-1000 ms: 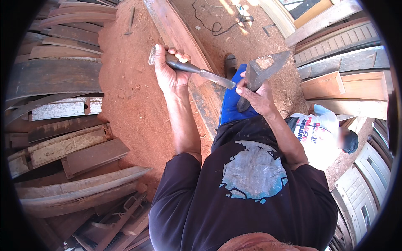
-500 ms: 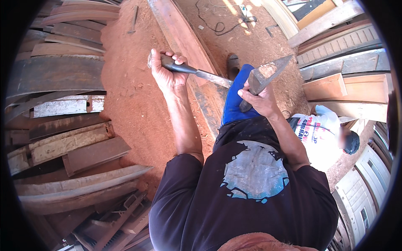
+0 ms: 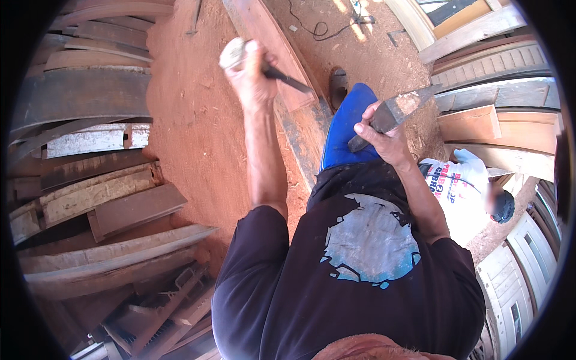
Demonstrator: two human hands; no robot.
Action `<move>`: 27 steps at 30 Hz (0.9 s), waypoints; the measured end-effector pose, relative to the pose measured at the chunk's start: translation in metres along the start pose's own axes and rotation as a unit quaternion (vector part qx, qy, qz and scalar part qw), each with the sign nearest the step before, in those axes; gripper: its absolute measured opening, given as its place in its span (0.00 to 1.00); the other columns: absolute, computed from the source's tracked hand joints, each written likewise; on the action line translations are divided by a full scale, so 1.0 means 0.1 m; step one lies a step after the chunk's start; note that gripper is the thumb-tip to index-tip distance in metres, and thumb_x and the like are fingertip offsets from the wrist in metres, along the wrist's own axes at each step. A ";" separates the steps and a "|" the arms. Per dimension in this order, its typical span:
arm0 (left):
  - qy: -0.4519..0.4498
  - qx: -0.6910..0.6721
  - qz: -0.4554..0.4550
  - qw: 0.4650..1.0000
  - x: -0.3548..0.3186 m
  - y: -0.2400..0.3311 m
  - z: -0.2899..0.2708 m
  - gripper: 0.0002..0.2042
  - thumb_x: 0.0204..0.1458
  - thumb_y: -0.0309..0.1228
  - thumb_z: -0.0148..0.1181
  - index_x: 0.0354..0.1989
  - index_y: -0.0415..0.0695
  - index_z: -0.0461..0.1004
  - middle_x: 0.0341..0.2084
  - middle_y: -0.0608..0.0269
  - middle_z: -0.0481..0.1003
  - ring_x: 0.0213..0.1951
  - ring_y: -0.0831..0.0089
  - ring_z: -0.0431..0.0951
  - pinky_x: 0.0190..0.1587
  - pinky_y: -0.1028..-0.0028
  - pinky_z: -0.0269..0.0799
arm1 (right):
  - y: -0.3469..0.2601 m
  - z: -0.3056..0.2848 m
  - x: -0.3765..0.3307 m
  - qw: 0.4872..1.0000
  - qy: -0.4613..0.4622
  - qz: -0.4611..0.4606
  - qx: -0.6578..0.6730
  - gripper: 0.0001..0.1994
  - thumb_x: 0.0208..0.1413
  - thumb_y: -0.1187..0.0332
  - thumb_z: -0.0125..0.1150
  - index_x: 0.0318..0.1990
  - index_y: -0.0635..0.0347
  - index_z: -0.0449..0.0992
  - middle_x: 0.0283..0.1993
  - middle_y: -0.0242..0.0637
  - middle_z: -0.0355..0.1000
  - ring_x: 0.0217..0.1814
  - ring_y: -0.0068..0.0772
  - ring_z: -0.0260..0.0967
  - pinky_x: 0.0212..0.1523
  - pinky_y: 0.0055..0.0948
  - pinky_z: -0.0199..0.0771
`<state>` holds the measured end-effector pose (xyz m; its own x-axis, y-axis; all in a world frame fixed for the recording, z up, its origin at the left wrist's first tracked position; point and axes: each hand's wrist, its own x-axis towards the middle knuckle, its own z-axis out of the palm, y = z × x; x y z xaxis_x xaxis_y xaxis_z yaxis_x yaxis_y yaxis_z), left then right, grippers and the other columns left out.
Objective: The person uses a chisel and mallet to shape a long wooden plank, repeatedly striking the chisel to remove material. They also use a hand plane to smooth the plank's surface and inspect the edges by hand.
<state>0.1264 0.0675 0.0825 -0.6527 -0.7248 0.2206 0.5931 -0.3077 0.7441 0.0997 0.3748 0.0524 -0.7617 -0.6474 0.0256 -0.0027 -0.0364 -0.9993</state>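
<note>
My left hand (image 3: 252,81) is raised over the sawdust-covered ground, its fingers wrapped around a chisel (image 3: 292,81) with a black handle. The chisel's pale round butt faces up toward me, and the blade points right over a reddish-brown board (image 3: 264,33). In my right hand (image 3: 387,141), above my blue-trousered leg, is a dark wedge-headed hand tool (image 3: 387,114) held by its short handle. A pale rough patch (image 3: 408,103) marks its head. Whether it is a mallet or a trowel I cannot tell. The two tools are apart.
Stacked timber (image 3: 90,96) lines the left side, with a toothed saw (image 3: 141,327) lower down. Boards and panels (image 3: 498,93) stand at right. A person in a white shirt (image 3: 459,192) is close on my right. A black cable (image 3: 324,30) and a hammer (image 3: 195,18) lie on the ground.
My left hand has moved up and slightly right with the chisel, turning its butt toward me. My right hand has shifted slightly right, and the tool in it has tilted flatter.
</note>
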 end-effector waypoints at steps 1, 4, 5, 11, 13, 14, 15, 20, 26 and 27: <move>0.001 0.082 0.009 0.997 0.04 -0.13 -0.05 0.09 0.53 0.32 0.75 0.36 0.44 0.80 0.25 0.61 0.81 0.25 0.74 0.81 0.28 0.71 0.81 | -0.03 0.03 0.00 1.000 0.010 0.001 0.015 0.13 0.56 0.75 0.74 0.43 0.56 0.74 0.37 0.24 0.70 0.38 0.15 0.69 0.40 0.22 0.72; -0.002 0.212 0.009 0.977 0.05 -0.48 -0.10 0.10 0.54 0.24 0.72 0.42 0.40 0.77 0.28 0.60 0.82 0.27 0.72 0.82 0.32 0.71 0.82 | -0.08 0.08 0.02 0.998 0.031 0.012 0.045 0.12 0.56 0.73 0.75 0.42 0.57 0.75 0.34 0.22 0.70 0.35 0.14 0.67 0.37 0.22 0.71; -0.005 0.185 -0.001 0.983 0.05 -0.57 -0.12 0.09 0.55 0.20 0.70 0.41 0.40 0.76 0.28 0.60 0.81 0.26 0.73 0.81 0.31 0.71 0.80 | -0.06 0.06 0.03 0.998 0.020 0.020 0.048 0.13 0.56 0.74 0.75 0.43 0.57 0.74 0.36 0.23 0.70 0.37 0.15 0.68 0.39 0.21 0.71; 0.016 0.228 -0.079 0.970 0.03 -0.83 -0.27 0.06 0.55 0.21 0.69 0.37 0.40 0.76 0.24 0.64 0.77 0.24 0.75 0.77 0.26 0.75 0.70 | -0.07 0.05 0.07 0.998 0.004 0.048 0.041 0.15 0.56 0.73 0.75 0.46 0.56 0.73 0.39 0.26 0.71 0.40 0.17 0.69 0.43 0.22 0.71; 0.017 0.232 -0.086 0.969 0.03 -0.89 -0.30 0.05 0.55 0.22 0.68 0.36 0.40 0.76 0.23 0.65 0.77 0.23 0.75 0.77 0.26 0.75 0.68 | -0.07 0.06 0.10 0.998 0.008 0.053 0.038 0.16 0.56 0.72 0.75 0.46 0.56 0.73 0.39 0.26 0.71 0.40 0.17 0.69 0.43 0.22 0.71; 0.023 0.236 -0.092 0.967 0.03 -0.91 -0.31 0.05 0.55 0.22 0.68 0.36 0.39 0.76 0.22 0.65 0.77 0.23 0.76 0.76 0.25 0.75 0.68 | -0.07 0.06 0.12 0.998 0.008 0.052 0.037 0.16 0.56 0.72 0.75 0.46 0.56 0.73 0.38 0.26 0.71 0.40 0.17 0.70 0.42 0.22 0.71; 0.029 0.240 -0.097 0.966 0.01 -0.92 -0.32 0.05 0.55 0.22 0.68 0.36 0.39 0.76 0.22 0.65 0.77 0.22 0.76 0.76 0.25 0.75 0.68 | -0.07 0.07 0.13 0.998 0.009 0.051 0.036 0.16 0.56 0.72 0.75 0.46 0.56 0.73 0.38 0.27 0.71 0.40 0.18 0.70 0.42 0.22 0.71; 0.041 0.255 -0.106 0.960 0.03 -0.93 -0.33 0.04 0.56 0.22 0.67 0.35 0.39 0.76 0.21 0.65 0.76 0.21 0.76 0.75 0.25 0.74 0.68 | -0.05 0.09 0.20 0.998 0.009 0.045 0.031 0.16 0.55 0.71 0.76 0.46 0.57 0.73 0.38 0.27 0.72 0.40 0.19 0.71 0.42 0.23 0.72; 0.050 0.251 -0.097 0.962 0.07 -0.96 -0.38 0.04 0.56 0.22 0.66 0.35 0.39 0.76 0.21 0.65 0.76 0.21 0.76 0.75 0.25 0.74 0.68 | -0.06 0.14 0.26 0.999 0.002 0.041 0.020 0.17 0.55 0.71 0.76 0.46 0.57 0.73 0.37 0.28 0.72 0.39 0.20 0.71 0.41 0.23 0.72; 0.050 0.250 -0.100 0.962 0.07 -0.96 -0.38 0.04 0.56 0.22 0.66 0.35 0.39 0.76 0.21 0.65 0.76 0.22 0.76 0.75 0.25 0.74 0.68 | -0.06 0.15 0.26 0.999 0.003 0.041 0.023 0.16 0.55 0.71 0.76 0.46 0.57 0.73 0.37 0.28 0.72 0.38 0.20 0.71 0.41 0.23 0.72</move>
<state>0.0833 0.0685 -0.0115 -0.6669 -0.7452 -0.0022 0.1427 -0.1306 0.9811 0.0895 0.3469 0.0596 -0.7625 -0.6445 -0.0571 0.0897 -0.0179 -0.9958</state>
